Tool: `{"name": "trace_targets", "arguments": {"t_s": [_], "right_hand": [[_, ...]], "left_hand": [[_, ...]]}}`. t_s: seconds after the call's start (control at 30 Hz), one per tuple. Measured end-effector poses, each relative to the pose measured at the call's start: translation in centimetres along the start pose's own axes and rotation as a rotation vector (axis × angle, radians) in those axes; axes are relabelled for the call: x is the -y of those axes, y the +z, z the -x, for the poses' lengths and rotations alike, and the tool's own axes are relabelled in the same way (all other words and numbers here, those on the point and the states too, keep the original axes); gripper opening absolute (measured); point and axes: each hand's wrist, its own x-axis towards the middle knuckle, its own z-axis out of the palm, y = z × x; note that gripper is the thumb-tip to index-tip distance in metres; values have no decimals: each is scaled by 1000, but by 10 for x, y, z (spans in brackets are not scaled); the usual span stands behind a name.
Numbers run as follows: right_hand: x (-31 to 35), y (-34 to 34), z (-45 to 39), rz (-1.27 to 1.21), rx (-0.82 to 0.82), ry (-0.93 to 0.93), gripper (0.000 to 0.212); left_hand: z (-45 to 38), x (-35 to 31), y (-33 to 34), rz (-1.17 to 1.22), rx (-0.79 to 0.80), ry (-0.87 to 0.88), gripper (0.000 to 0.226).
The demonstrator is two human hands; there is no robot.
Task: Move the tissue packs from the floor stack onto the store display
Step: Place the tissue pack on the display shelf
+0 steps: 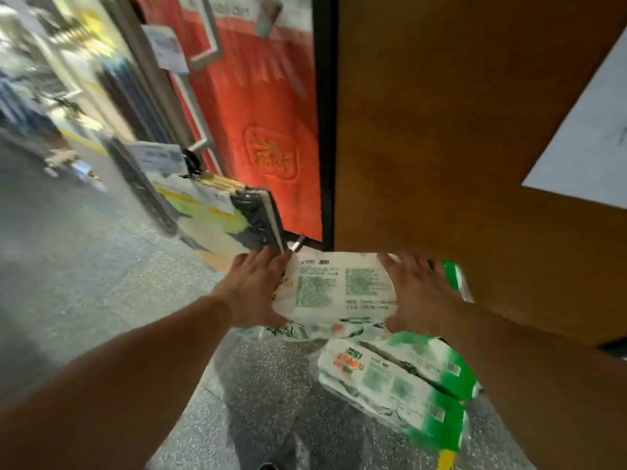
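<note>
Both hands are clamped on a white, green-printed plastic tissue pack, left hand on its left end, right hand on its right, held above the speckled grey floor. Two more green-and-white packs lie just below, beside the brown wooden panel.

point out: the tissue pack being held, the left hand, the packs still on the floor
held tissue pack (334, 290), head view, on its white printed face between the hands
left hand (252, 293), head view, on the back of the hand
floor packs (393, 385), head view, on the top face of the nearer pack
</note>
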Motion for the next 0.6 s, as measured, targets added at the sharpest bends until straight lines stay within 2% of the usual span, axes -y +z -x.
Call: {"name": "trace_targets", "arguments": {"t_s": [0.23, 0.4, 0.6], "right_hand": [[148, -128, -9, 76, -2, -369, 129], [304, -215, -4, 162, -93, -651, 125], [503, -286, 47, 230, -272, -979, 122]], "left_hand": [[182, 84, -68, 121, -57, -378, 139], [334, 153, -115, 85, -135, -662, 138], [536, 213, -161, -9, -165, -969, 136]]}}
